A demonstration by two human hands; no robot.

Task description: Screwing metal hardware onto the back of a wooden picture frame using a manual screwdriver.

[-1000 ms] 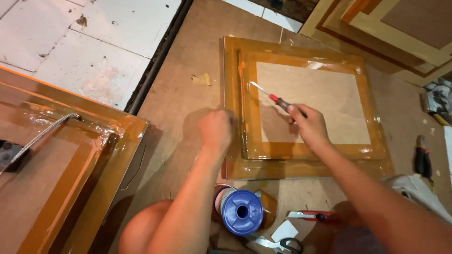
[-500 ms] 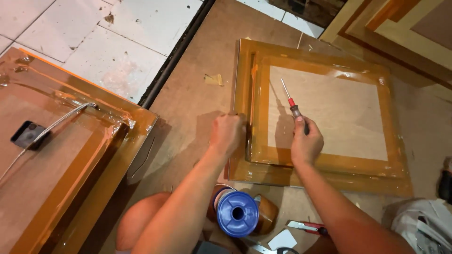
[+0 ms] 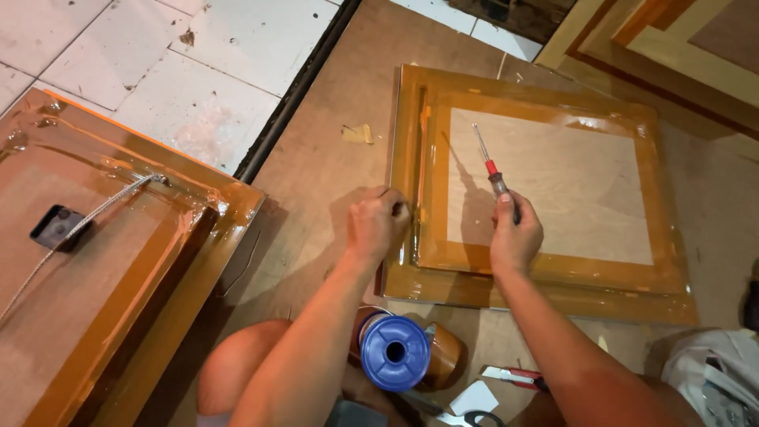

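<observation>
Red-handled screwdriver (image 3: 492, 172) gripped in right hand (image 3: 515, 237); left hand (image 3: 375, 225) clenched on frame (image 3: 545, 277) edge

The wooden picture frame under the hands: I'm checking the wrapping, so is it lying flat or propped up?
Flat. The tape-wrapped wooden picture frame lies back-side up on the brown board floor, all edges down.

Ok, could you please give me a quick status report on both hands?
Left hand pinching the orange wooden frame's left edge. Right hand gripping the red-handled screwdriver, tip over the panel. Nothing in the way.
</observation>
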